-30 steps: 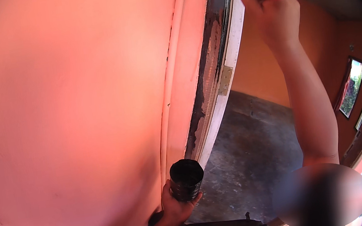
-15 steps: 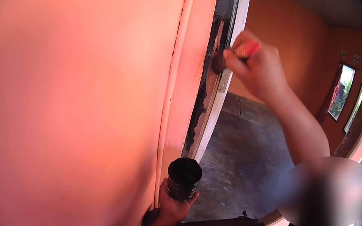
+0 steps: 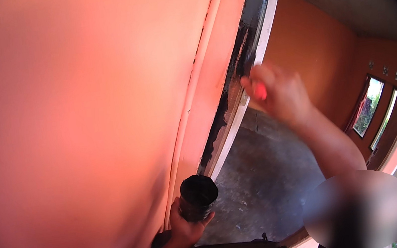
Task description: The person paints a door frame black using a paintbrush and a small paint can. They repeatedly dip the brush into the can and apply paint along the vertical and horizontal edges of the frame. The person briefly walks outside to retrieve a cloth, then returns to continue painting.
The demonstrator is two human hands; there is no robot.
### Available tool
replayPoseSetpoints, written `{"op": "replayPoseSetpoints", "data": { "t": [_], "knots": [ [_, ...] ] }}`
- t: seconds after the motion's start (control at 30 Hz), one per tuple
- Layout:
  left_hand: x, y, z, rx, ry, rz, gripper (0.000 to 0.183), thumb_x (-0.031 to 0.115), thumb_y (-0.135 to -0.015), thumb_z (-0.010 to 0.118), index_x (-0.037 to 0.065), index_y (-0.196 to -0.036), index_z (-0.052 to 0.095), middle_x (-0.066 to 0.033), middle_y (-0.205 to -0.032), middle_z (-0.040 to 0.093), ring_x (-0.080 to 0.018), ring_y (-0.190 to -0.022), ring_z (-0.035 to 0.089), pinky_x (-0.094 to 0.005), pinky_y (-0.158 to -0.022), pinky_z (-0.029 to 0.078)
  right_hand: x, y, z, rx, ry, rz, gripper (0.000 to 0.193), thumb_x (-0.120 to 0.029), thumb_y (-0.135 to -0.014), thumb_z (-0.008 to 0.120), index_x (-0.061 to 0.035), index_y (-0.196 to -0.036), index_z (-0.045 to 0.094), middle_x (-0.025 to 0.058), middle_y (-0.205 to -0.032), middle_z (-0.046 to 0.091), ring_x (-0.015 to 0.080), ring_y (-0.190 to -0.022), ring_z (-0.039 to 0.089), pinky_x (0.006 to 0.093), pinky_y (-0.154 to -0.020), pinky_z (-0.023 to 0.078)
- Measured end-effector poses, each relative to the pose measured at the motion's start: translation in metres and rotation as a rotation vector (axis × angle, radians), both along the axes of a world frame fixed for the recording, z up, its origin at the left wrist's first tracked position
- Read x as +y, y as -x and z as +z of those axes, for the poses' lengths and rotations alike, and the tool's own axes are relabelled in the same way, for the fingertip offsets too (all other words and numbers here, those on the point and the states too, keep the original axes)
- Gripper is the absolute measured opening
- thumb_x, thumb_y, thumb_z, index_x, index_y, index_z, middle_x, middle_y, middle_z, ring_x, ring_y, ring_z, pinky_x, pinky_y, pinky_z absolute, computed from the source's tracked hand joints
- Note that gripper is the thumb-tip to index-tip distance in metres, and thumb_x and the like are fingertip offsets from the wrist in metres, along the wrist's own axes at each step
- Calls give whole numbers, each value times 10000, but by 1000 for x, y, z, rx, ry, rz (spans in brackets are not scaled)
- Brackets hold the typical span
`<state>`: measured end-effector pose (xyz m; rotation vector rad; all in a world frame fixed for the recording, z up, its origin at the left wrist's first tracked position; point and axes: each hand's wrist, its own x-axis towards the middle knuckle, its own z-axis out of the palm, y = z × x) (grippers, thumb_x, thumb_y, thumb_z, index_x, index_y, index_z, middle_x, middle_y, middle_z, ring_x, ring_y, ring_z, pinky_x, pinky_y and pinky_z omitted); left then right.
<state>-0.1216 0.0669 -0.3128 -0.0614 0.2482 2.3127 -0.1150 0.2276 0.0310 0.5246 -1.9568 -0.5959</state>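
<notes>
My left hand (image 3: 187, 230) is wrapped round a black cup-like pot (image 3: 198, 191), its open top facing up and its inside dark. Higher up on the right, my right hand (image 3: 285, 92) grips a paintbrush (image 3: 260, 91) by its red handle; the hand is smeared by motion and hides the bristles. The brush is at the door frame (image 3: 258, 0), whose upper part is coated glossy black. Lower down, the black is ragged along the frame's left side, with brownish bare wood (image 3: 228, 100) beside it.
A pink wall (image 3: 80, 115) with a raised vertical strip fills the left. Along the frame's right side runs a pale edge (image 3: 266, 28). Beyond the opening lie a dark grey floor (image 3: 258, 186), an orange wall (image 3: 308, 37) and windows (image 3: 369, 106). A blurred oval covers the lower right.
My right hand has moved down along the frame with the paintbrush, and the bristles are now hidden. Black covers more of the bare patch there. My left hand still holds the pot.
</notes>
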Motion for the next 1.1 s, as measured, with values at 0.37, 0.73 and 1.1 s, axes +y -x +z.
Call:
{"op": "replayPoseSetpoints", "data": {
  "t": [0.37,0.73,1.1],
  "knots": [
    [5,0,-6,17,5,-30,507,579,-952,449,213,-1282,566,-58,-1277,622,-277,-1156,582,-572,-1027,390,11,18,60,-26,385,174,260,-228,-885,719,-32,-809,567,93,-609,613,232,-558,628,327,-562,489],
    [0,1,-4,3,6,-4,502,575,-960,438,211,-1280,567,-51,-1264,632,-270,-1134,600,-572,-1003,414,0,19,29,143,-134,59,196,-162,-850,736,-82,-823,559,84,-712,576,283,-618,621,393,-541,506],
    [4,0,-8,-3,26,-21,477,563,-960,449,230,-1282,563,-40,-1295,613,-274,-1183,573,-582,-1041,378,7,15,4,-301,600,56,217,-215,-894,714,-43,-846,590,103,-644,627,221,-553,609,330,-577,495]
  ]
}}
